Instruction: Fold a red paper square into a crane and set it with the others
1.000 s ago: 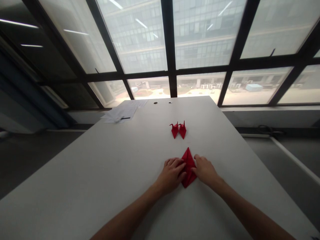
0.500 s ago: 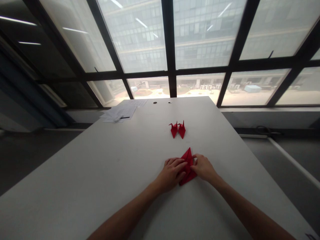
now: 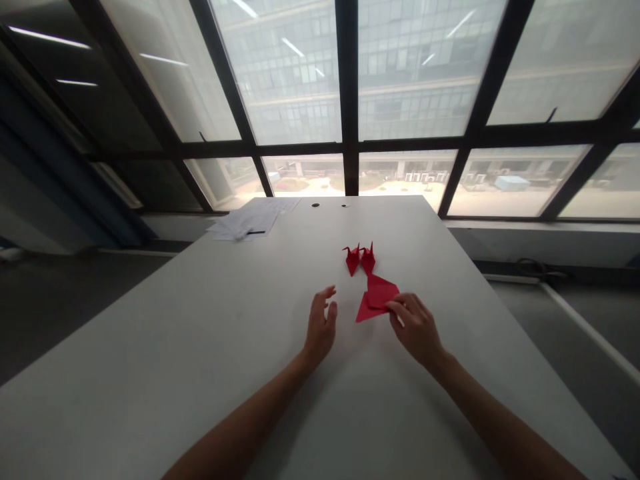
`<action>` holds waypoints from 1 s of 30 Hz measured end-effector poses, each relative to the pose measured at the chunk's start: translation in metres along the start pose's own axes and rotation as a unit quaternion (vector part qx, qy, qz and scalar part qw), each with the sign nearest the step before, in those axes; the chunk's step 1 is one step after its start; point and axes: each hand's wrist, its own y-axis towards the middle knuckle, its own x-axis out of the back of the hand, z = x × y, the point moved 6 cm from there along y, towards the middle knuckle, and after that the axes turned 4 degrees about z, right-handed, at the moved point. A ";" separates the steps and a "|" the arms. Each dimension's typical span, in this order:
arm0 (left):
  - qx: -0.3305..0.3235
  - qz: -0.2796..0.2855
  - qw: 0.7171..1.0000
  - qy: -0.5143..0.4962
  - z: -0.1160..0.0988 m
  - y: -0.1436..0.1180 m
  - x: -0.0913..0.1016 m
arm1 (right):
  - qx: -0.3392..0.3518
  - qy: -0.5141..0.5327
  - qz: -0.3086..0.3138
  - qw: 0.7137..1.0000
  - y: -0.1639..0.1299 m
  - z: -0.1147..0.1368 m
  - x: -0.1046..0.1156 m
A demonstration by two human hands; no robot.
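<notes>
A folded piece of red origami paper [image 3: 381, 294] is pinched at its right corner by my right hand [image 3: 416, 328], which looks to hold it a little above the table. To its left, my left hand [image 3: 321, 325] is apart from the paper, thumb and fingers spread with nothing between them. Just beyond the paper stand two finished red paper cranes, one on the left [image 3: 353, 260] and one on the right [image 3: 368, 259], side by side. The paper's upper corner overlaps the tail of the right crane in view.
The white table [image 3: 200, 320] stretches away to large dark-framed windows [image 3: 400, 80]. Loose white papers [image 3: 245, 219] lie at its far left, with a dark pen-like stick [image 3: 257, 232] on them. Two small dark spots [image 3: 315, 205] mark the far edge.
My left hand has let go of the red paper and moved off to the left. My right hand has picked the paper up and turned it, shifting it slightly forward.
</notes>
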 end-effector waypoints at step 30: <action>-0.174 0.276 0.928 0.179 -0.020 -0.019 -0.036 | -0.189 0.159 0.005 0.969 -0.009 -0.057 -0.034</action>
